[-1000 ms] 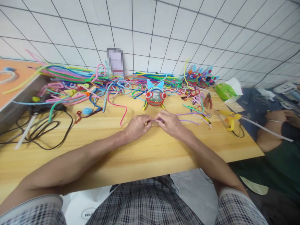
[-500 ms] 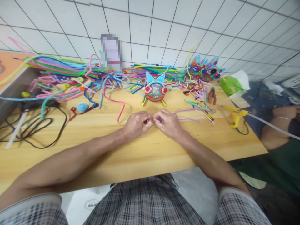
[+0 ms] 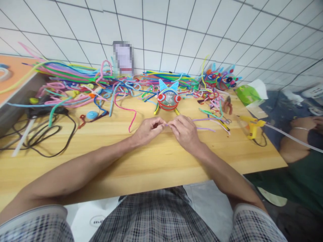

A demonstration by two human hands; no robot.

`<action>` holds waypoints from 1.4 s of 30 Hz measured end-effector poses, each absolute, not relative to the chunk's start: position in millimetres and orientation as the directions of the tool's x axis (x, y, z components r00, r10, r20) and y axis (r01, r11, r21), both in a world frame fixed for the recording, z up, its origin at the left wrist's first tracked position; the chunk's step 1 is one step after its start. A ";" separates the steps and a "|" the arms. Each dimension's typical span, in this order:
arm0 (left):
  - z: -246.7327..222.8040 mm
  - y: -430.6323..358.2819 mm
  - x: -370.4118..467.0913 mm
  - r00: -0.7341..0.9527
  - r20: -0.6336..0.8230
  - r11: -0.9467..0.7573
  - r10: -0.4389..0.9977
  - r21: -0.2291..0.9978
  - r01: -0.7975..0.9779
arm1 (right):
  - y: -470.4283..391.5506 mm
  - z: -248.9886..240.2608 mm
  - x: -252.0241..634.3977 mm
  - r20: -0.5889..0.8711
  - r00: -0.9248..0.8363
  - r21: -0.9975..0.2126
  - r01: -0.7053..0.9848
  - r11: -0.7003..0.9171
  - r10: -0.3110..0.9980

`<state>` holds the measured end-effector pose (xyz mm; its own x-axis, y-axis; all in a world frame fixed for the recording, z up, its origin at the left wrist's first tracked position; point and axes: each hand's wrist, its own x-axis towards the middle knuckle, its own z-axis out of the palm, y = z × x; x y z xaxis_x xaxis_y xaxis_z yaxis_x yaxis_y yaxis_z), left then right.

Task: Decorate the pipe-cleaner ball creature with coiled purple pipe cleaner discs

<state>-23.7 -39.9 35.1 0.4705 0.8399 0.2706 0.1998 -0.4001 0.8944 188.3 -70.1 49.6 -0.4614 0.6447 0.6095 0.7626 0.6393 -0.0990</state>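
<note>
Purple stem mostly lost in the fingers, edges trimming the rest.
Only a speck of the stem (image 3: pixel 166 125) shows between the left hand (image 3: pixel 148 130) and right hand (image 3: pixel 185 132); whether the purple strands (image 3: pixel 205 129) past the right hand belong to it, I cannot tell. The placard (image 3: pixel 123 58) is pixelated beyond reading. Loose stems partly cover a black box (image 3: pixel 46 111). The left edge cuts a white ring (image 3: pixel 3 74); the right edge cuts a glue stick (image 3: pixel 294 137) and a co-worker's blurred hand (image 3: pixel 318 121). The bottom edge crops the plaid sleeves (image 3: pixel 35 223) and a white object (image 3: pixel 83 218), its lettering too blurred to read.
</note>
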 end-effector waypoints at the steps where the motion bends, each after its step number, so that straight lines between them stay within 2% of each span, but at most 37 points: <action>1: 36.4 -39.4 -24.1 0.485 0.235 -0.359 0.842 0.916 0.178 | -69.9 50.2 189.8 0.614 -0.471 -0.082 0.760 0.645 0.633; 6: 38.5 -36.9 -24.3 0.524 0.114 -0.217 0.844 0.966 0.140 | -69.6 48.5 192.0 0.605 -0.504 -0.042 0.753 0.656 0.617; 13: 34.5 -34.9 -22.5 0.490 0.074 -0.178 0.869 0.969 0.170 | -69.4 49.2 193.2 0.589 -0.503 -0.060 0.753 0.655 0.632; 15: 33.6 -36.8 -21.0 0.431 0.107 -0.193 0.896 0.968 0.162 | -69.7 49.0 191.9 0.591 -0.468 -0.128 0.749 0.650 0.656; 21: 31.7 -48.6 -13.7 0.249 0.176 -0.203 0.952 0.975 0.085 | -72.5 39.7 174.3 0.569 -0.258 -0.433 0.714 0.551 0.781; 25: 29.7 -50.6 -11.0 0.200 0.109 -0.111 0.974 0.994 -0.002 | -71.9 35.3 168.1 0.544 -0.168 -0.511 0.710 0.484 0.822; 27: 30.6 -46.6 -13.5 0.274 0.068 -0.065 0.959 0.998 -0.019 | -70.5 37.3 172.7 0.539 -0.188 -0.505 0.708 0.494 0.821; 29: 33.0 -40.2 -18.4 0.372 0.078 -0.090 0.925 0.996 0.014 | -69.1 41.3 180.7 0.532 -0.260 -0.453 0.717 0.530 0.806; 33: 37.1 -28.4 -27.8 0.506 0.135 -0.241 0.852 0.959 0.149 | -67.6 46.9 194.1 0.519 -0.410 -0.281 0.747 0.602 0.750; 37: 34.6 -24.6 -29.4 0.595 0.125 -0.285 0.794 0.941 0.182 | -66.8 47.3 197.7 0.509 -0.515 -0.131 0.746 0.653 0.690; 40: 31.5 -24.6 -29.2 0.623 0.124 -0.286 0.772 0.944 0.166 | -65.8 47.6 198.0 0.481 -0.532 -0.119 0.748 0.653 0.697; 42: 30.9 -25.6 -29.4 0.606 0.126 -0.285 0.785 0.943 0.173 | -65.5 47.8 197.3 0.473 -0.506 -0.177 0.747 0.640 0.722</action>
